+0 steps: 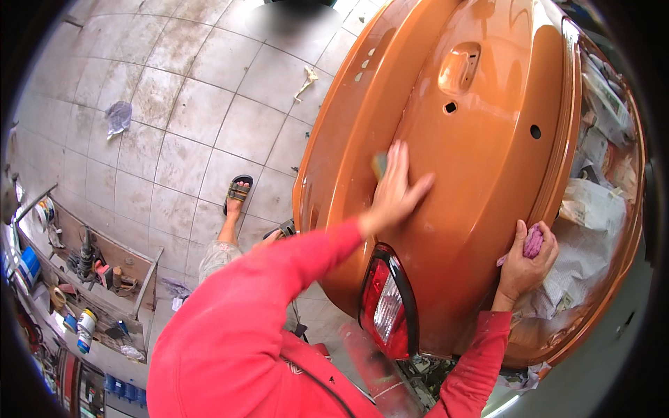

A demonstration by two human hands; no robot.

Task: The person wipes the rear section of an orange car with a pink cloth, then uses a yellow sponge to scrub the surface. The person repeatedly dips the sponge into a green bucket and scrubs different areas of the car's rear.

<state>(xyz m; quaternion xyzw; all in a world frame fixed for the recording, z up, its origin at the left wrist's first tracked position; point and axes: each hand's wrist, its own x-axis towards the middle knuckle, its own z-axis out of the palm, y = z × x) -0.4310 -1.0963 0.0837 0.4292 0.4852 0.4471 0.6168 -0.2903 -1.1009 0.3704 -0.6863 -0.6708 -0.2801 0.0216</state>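
Observation:
My left hand (394, 191) lies flat on the orange car body panel (481, 160), fingers stretched out and thumb apart. A small greenish-yellow pad (378, 166) shows beside its fingers; how much of it lies under the hand is hidden. At the right, my right hand (524, 268) is closed around a crumpled pink cloth (534, 242) at the panel's edge. Below my left hand sits a red and clear tail light (387, 303) with a black rim. A recess (460, 67) and small holes show in the upper panel.
Plastic sheeting and paper (585, 230) cover the opening on the right. A wheeled tool trolley (104, 279) with tools, tape and bottles stands at the left. Crumpled plastic (118, 118) lies on the tiled floor (209, 90). A sandalled foot (237, 193) stands beside the car.

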